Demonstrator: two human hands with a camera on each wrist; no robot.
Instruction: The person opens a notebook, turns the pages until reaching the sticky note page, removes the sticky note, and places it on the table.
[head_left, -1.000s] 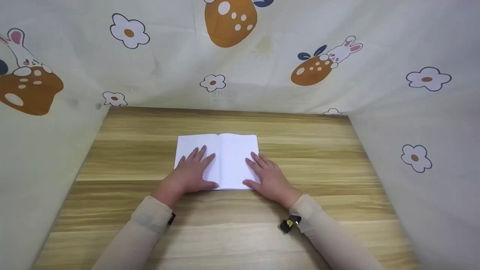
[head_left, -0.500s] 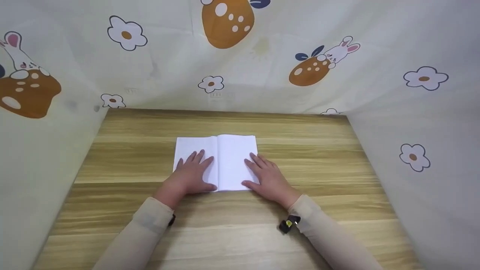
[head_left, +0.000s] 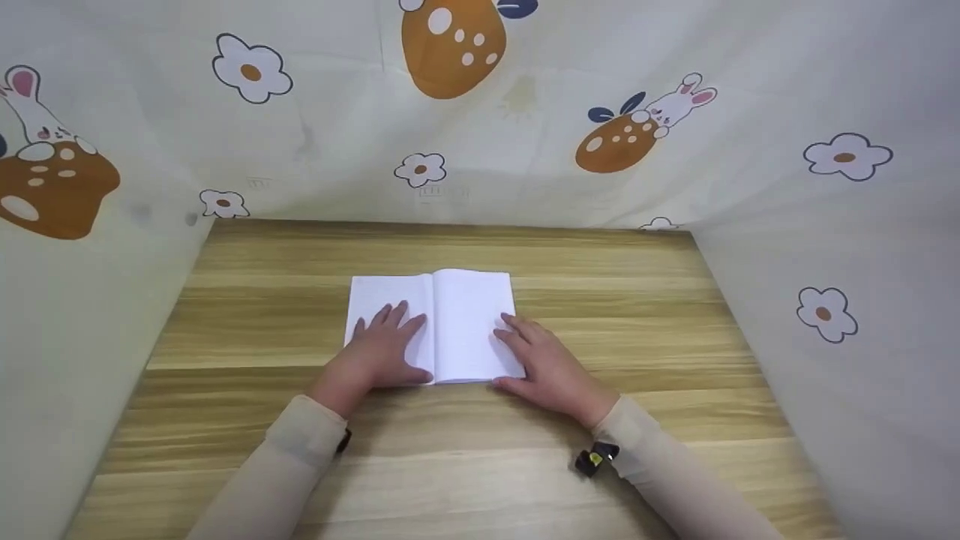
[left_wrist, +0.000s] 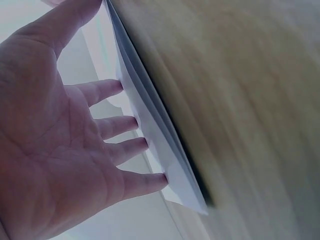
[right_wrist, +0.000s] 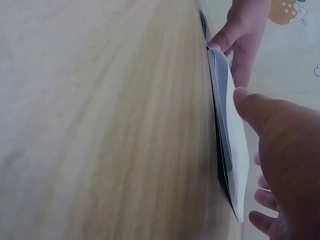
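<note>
The open booklet [head_left: 471, 322] is lying near the middle of the desk [head_left: 465, 480], with its spine running away from the person and its white pages facing up. The left page is lying lower than the right one, which is bulging slightly beside the spine.

The left hand [head_left: 377, 355] is resting on the left page. Its fingers [left_wrist: 142, 184] are extending straight and standing apart, the four tips pressing on the paper in the left wrist view; the thumb is pointing toward the spine at the near edge.

The right hand [head_left: 553, 371] is lying at the outer edge of the right page. Its fingers are reaching over that edge and standing slightly apart, clamping nothing; the thumb is lying at the near corner. Whether every right fingertip is touching the paper cannot be told.

The right wrist view is showing loosely separating page layers above a dark cover [right_wrist: 225, 182].

Both arms are wearing light sleeves [head_left: 306, 433]. A black device [head_left: 596, 457] with a yellow mark is sitting at the right wrist. A pale sheet [head_left: 330, 120] printed with flowers and rabbits is enclosing the desk's far edge and sides.
</note>
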